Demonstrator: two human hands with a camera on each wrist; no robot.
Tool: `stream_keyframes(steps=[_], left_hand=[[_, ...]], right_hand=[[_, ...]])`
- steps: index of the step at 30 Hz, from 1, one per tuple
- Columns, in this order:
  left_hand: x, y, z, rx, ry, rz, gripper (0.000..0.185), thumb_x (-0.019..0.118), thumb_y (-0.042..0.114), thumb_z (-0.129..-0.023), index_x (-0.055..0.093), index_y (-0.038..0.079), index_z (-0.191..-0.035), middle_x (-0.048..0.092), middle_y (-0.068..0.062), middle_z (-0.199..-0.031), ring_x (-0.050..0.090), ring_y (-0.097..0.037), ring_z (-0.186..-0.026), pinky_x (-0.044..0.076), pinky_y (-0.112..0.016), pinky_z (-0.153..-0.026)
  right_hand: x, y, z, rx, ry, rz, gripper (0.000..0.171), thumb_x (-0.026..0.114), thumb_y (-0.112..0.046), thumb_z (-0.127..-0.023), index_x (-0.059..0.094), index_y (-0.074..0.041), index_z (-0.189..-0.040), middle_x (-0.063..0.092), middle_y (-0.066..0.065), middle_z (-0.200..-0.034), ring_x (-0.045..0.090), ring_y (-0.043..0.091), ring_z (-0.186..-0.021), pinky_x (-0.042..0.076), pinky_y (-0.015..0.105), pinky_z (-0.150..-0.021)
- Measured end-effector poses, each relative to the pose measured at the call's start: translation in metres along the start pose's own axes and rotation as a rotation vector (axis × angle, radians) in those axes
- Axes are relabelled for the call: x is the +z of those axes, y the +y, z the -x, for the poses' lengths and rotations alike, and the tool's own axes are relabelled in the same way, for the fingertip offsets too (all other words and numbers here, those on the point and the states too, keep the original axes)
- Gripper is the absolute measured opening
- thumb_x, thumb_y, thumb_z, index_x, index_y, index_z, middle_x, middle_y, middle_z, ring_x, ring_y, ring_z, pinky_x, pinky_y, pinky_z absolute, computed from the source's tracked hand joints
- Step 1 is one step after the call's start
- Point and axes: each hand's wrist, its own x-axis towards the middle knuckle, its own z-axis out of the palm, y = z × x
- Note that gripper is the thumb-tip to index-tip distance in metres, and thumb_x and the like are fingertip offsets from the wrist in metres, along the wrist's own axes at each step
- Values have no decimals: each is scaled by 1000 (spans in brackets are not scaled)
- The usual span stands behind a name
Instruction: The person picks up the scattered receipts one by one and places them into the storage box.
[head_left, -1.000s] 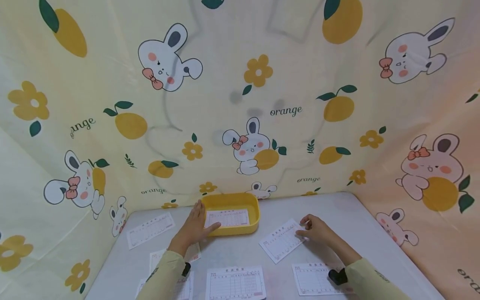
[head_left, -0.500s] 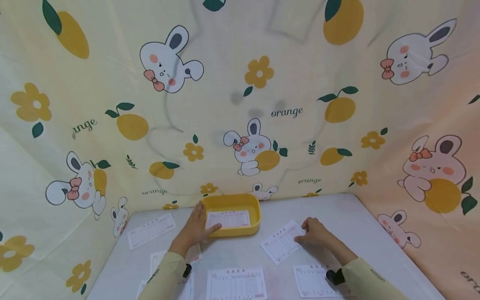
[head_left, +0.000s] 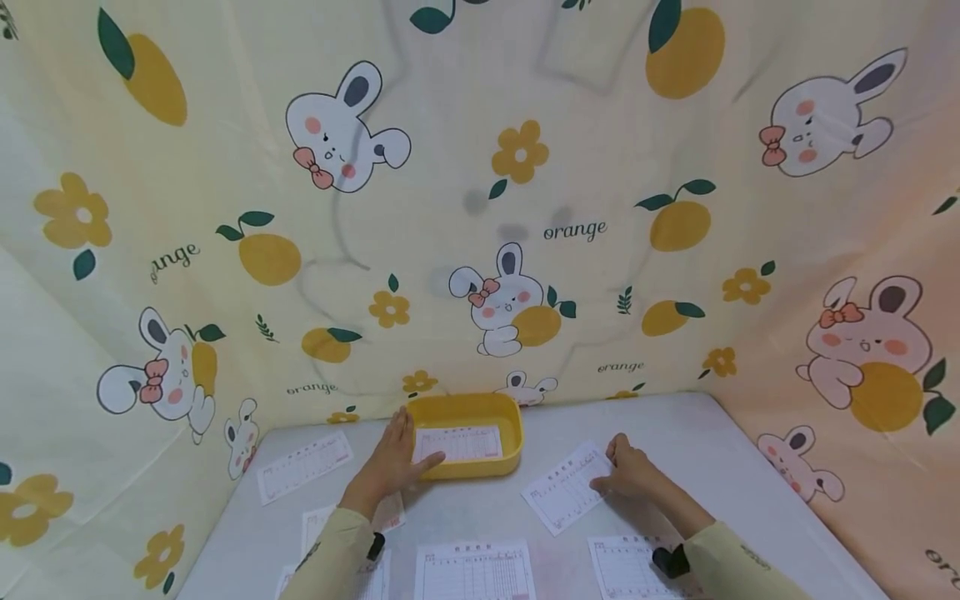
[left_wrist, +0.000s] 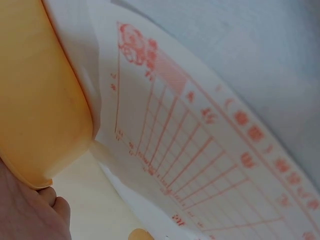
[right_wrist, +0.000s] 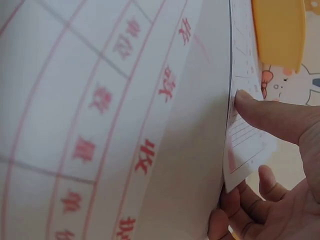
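Near the back wall stands a yellow plastic basket [head_left: 468,468] with a printed receipt [head_left: 459,443] lying in it. My left hand [head_left: 390,467] rests along the basket's left side, fingers straight and thumb over the front rim. To the right of the basket, my right hand [head_left: 633,477] pinches the right edge of a white receipt [head_left: 566,487], which lies slanted on the table. In the right wrist view, the thumb [right_wrist: 270,117] lies on top of that receipt, with other fingers by its edge. The left wrist view shows the basket wall [left_wrist: 45,95] beside the fingers.
More receipts lie about: one at the back left [head_left: 303,467], some partly under the left forearm, a front-middle receipt [head_left: 472,571] and one by the right wrist [head_left: 622,567]. A printed rabbit-and-orange cloth [head_left: 420,208] encloses the white table [head_left: 705,467].
The right thumb and fingers have settled on the receipt's right edge; the receipt stays about where it was. The left hand remains at the basket. The head view has tilted up slightly.
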Motion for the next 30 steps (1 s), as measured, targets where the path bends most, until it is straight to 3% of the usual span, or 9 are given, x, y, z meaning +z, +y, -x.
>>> stream_keyframes(steps=[10,24,30], left_hand=[[-3,0,1,0,-3,9,116,60,71,-100,10,-8,-168,-4,-23,-179,3,-44,-165,14,-59,-132],[-2,3,2,17,-8,17,114,60,69,-101,9,-8,-168,-5,-24,-179,1,-43,-165,14,-59,-132],[-1,2,3,-1,-2,11,115,61,69,-100,7,-6,-169,-6,-22,-179,1,-42,-166,14,-59,-132]], right_hand=[[-2,3,-3,25,-26,-21,65,90,-21,-89,47,2,-132,64,23,-118,63,28,-94,56,46,-84],[-9,5,-1,-20,5,-69,21,76,-14,-98,64,-1,-109,60,9,-92,56,22,-81,49,32,-66],[-16,2,1,-43,-2,-117,12,63,-7,-102,67,1,-110,59,9,-91,56,21,-79,50,31,-63]])
